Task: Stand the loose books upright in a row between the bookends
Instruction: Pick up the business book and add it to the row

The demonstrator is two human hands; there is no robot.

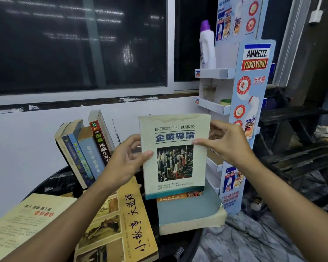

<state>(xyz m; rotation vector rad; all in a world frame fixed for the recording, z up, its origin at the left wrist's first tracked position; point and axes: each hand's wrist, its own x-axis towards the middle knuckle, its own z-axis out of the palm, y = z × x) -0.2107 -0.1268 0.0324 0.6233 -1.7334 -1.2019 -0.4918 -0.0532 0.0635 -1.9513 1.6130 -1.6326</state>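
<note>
I hold a pale book titled "Understanding Business" (173, 156) upright in the air, cover facing me. My left hand (125, 160) grips its left edge and my right hand (225, 142) grips its right edge. Behind and to the left, a row of several books (85, 148) leans to the left on the dark round table (51, 182). A thin dark metal bookend (116, 135) shows just right of that row. Lying flat are a yellow book with pictures (119, 222), an open cream booklet (21, 222) and a thick grey-blue book (189, 210) with an orange book (178, 196) on it.
A white wall and a dark window stand behind the table. At the right is a cardboard display stand (248, 103) with small shelves and a white bottle with a purple cap (206, 46). A dark wooden rack (295, 140) stands further right on the marbled floor.
</note>
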